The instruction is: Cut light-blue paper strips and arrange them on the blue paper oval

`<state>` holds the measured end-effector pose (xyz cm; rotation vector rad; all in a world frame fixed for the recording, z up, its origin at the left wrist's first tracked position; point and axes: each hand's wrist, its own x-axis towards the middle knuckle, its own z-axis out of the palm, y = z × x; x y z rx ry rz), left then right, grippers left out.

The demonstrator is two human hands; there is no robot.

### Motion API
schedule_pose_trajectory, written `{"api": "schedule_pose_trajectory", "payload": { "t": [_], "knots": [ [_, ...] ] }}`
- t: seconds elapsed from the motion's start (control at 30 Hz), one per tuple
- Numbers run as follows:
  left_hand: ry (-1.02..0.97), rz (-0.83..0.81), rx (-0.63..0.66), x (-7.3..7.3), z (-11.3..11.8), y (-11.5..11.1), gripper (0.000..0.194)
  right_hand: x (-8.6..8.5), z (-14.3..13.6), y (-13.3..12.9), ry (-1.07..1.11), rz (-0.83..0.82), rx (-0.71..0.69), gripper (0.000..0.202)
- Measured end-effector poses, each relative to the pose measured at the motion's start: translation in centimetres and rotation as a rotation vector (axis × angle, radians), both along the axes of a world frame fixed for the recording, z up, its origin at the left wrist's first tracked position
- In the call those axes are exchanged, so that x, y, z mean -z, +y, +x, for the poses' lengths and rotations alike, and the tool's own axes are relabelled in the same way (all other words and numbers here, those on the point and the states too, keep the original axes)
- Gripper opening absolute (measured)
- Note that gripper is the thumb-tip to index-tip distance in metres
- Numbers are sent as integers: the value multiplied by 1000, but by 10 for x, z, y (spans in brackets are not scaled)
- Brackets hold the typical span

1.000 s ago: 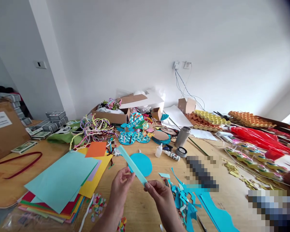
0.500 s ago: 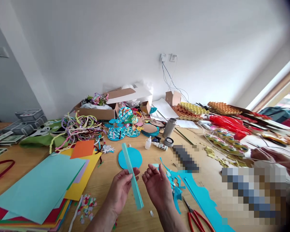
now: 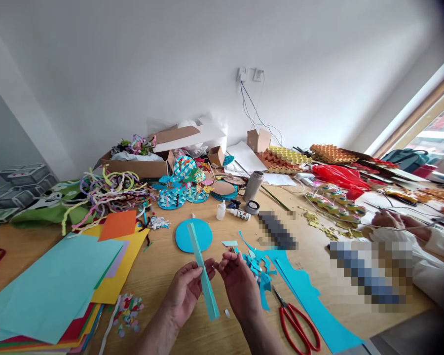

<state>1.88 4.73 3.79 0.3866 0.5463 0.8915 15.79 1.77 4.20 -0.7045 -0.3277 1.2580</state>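
My left hand (image 3: 187, 288) pinches a narrow folded strip of light turquoise paper (image 3: 202, 271), which stands up at a slant between thumb and fingers. Palm up, with loosely curled fingers, my right hand (image 3: 240, 281) is close beside the left fingertips; I see nothing held in it. Behind the strip lies a round blue disc (image 3: 203, 236) on the wooden table (image 3: 159, 281). Red-handled scissors (image 3: 298, 320) rest to the right of my right hand, beside blue paper scraps (image 3: 262, 271) and a large cut blue sheet (image 3: 303, 291).
Coloured paper sheets (image 3: 55, 286) and small paper bits (image 3: 129, 313) lie left. Pipe cleaners (image 3: 111, 192), blue decorated crafts (image 3: 185, 187), a glue bottle (image 3: 221, 211) and a metal flask (image 3: 253, 186) stand farther back. At right are another person's hands (image 3: 392, 219) and egg trays (image 3: 281, 160).
My right hand's fingers have come nearer to the left fingertips. The strip stays in my left hand. The view has shifted slightly right and down.
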Motion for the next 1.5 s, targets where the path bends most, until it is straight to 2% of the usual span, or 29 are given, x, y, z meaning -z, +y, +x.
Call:
{"api": "schedule_pose_trajectory", "payload": {
  "t": [0.13,0.43,0.8,1.0,1.3,1.5],
  "knots": [
    [-28,-31,17,4,1,0,10,2,0,-3,16,-10,1,27],
    [-35,-55,13,5,0,-1,10,-1,4,-10,200,37,-19,21],
    [-3,-28,96,7,-1,-4,8,-7,7,-20,217,98,-44,27],
    [8,16,99,11,0,-6,7,-6,12,-23,259,94,-90,30],
    [4,46,125,6,2,-9,4,-8,15,-28,285,68,-82,28],
    [77,-15,53,5,3,-11,7,-4,18,-27,250,70,-67,28]
  ]
}}
